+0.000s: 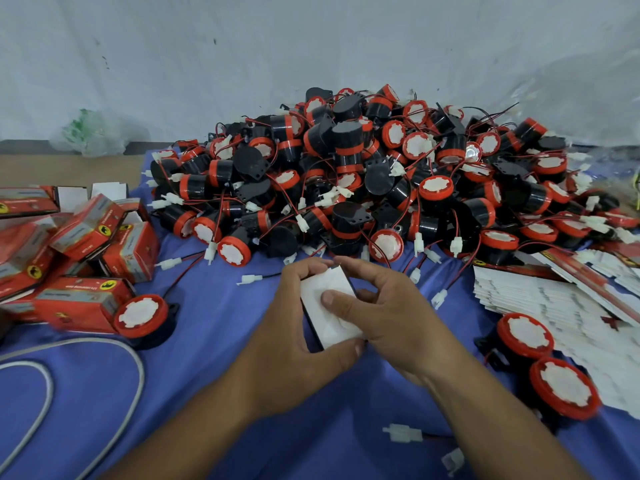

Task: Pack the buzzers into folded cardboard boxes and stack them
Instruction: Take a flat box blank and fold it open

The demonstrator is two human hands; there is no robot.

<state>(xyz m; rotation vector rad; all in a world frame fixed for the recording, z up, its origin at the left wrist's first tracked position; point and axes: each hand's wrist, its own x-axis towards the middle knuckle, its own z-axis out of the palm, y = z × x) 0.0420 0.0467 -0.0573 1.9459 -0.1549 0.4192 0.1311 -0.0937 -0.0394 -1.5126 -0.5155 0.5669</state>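
Note:
Both hands hold one small cardboard box (341, 322) at the centre, its white underside facing up. My left hand (294, 341) grips its left side, thumb at the near corner. My right hand (384, 313) presses its thumb on the white face, fingers curled over the far edge. A big pile of black-and-red buzzers (363, 174) with red wires and white plugs lies behind the hands. Packed red boxes (79, 244) are heaped at the left. Flat unfolded box blanks (554, 299) lie fanned out at the right.
A blue cloth (214, 393) covers the table. Loose buzzers lie at the left (142, 317) and at the right (564, 388). A grey cable (135, 372) loops at the near left. A clear plastic bag (93, 133) sits by the wall.

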